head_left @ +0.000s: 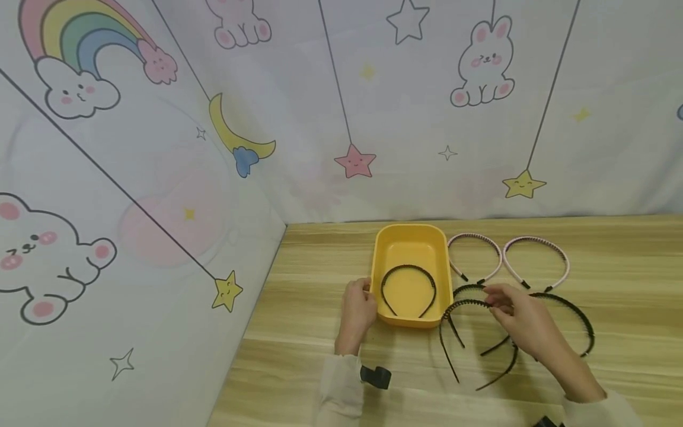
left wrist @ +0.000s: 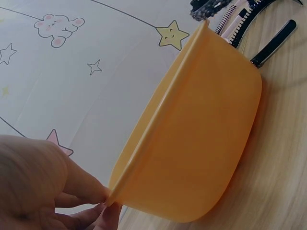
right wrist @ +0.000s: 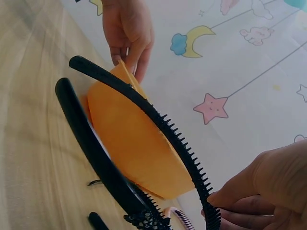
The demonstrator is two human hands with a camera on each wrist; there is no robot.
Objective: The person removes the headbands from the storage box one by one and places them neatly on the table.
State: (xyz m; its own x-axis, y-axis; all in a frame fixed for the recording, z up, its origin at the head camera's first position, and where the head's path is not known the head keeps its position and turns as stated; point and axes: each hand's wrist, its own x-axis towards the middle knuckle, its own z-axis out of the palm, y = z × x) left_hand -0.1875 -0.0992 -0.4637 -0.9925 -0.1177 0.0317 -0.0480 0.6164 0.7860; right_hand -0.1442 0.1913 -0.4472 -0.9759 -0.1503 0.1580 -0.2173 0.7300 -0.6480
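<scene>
My left hand [head_left: 358, 311] pinches the left rim of a yellow plastic bin [head_left: 411, 324]; thumb and fingers meet at its edge in the left wrist view. Inside the bin lies a black headband [head_left: 408, 267]. To the right of the bin my right hand [head_left: 525, 320] holds another black toothed headband [head_left: 468, 302] by its top, its two ends pointing down toward me. In the right wrist view the comb teeth of this headband [right wrist: 144, 103] show, with thumb and fingers pinching the band. Behind it is a further black headband [head_left: 469, 287], partly hidden.
One more black headband [head_left: 589, 332] lies to the right, partly behind the right forearm. Two pink headbands, a left one [head_left: 475, 235] and a right one [head_left: 536, 239], rest farther back on the wooden table [head_left: 320, 255]. A patterned white curtain [head_left: 416, 118] borders the table behind and at left.
</scene>
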